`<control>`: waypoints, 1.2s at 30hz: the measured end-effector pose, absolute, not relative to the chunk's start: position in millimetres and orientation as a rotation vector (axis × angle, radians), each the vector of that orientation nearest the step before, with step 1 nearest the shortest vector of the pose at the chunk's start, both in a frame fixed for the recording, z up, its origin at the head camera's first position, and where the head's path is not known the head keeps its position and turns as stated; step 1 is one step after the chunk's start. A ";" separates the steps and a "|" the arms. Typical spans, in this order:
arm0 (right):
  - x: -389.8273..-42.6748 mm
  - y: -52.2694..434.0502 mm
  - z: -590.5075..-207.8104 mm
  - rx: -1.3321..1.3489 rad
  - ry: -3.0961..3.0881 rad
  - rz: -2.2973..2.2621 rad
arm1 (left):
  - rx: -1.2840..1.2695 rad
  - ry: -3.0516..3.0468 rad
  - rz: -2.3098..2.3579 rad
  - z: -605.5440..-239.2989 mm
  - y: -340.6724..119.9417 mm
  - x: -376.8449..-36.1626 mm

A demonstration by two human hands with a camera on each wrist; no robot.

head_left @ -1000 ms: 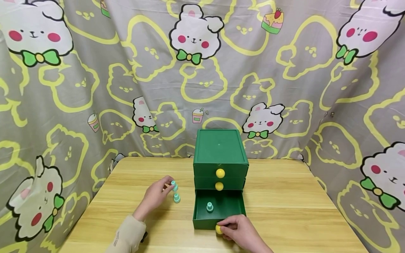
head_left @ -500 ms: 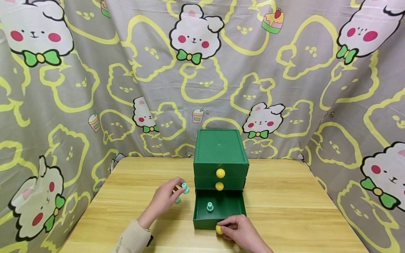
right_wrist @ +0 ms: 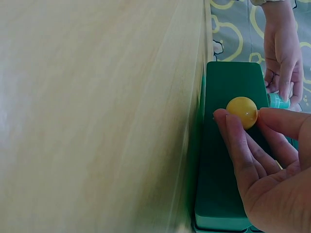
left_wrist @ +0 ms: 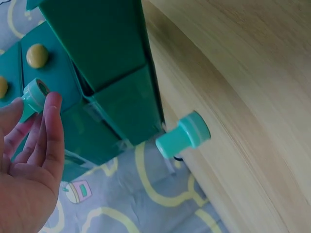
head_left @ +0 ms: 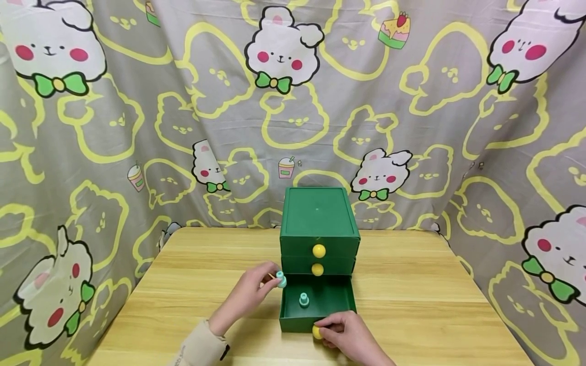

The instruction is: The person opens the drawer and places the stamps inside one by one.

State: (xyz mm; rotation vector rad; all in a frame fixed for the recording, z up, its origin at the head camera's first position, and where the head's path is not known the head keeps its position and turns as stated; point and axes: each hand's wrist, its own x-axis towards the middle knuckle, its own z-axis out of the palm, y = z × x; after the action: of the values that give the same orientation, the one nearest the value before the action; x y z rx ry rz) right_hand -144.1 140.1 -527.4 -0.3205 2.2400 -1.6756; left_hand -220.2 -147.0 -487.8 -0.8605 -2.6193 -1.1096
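The right hand (head_left: 348,333) pinches the yellow knob (head_left: 316,332) of the bottom drawer (head_left: 318,316), so the drawer stays pulled out and steady. The left hand (head_left: 249,295) pinches a small teal peg (head_left: 281,279) at the drawer's 10 o'clock corner, just over its rim. A second peg (head_left: 303,299) stands upright inside the drawer. A third peg (left_wrist: 183,136) stands on the table (head_left: 412,305) beside the green cabinet (head_left: 318,218).
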 end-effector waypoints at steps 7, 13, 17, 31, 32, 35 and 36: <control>-144.3 140.4 -528.9 -0.311 2.239 -1.665 | -0.896 -2.646 -1.169 -486.7 -136.2 -217.8; -144.9 140.1 -527.5 -0.311 2.244 -1.656 | -0.974 -2.631 -1.198 -486.6 -124.8 -217.6; -145.7 140.1 -526.8 -0.318 2.250 -1.649 | -1.010 -2.637 -1.213 -487.2 -117.3 -217.6; -146.1 141.5 -528.9 -0.340 2.250 -1.649 | -1.088 -2.678 -1.188 -495.2 -91.9 -218.9; -146.1 141.4 -528.9 -0.342 2.250 -1.650 | -1.089 -2.686 -1.188 -496.1 -90.0 -219.1; -145.9 141.2 -528.6 -0.345 2.250 -1.649 | -1.101 -2.705 -1.176 -498.6 -84.4 -219.5; -145.8 141.1 -528.4 -0.346 2.250 -1.649 | -1.107 -2.709 -1.167 -499.4 -82.7 -219.6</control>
State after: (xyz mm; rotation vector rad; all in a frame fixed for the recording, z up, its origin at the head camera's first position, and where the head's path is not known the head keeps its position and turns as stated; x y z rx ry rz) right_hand -145.8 141.1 -528.4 -0.3460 2.2502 -1.6485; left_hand -219.6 -82.7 -499.4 -1.1067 -2.7086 -1.1671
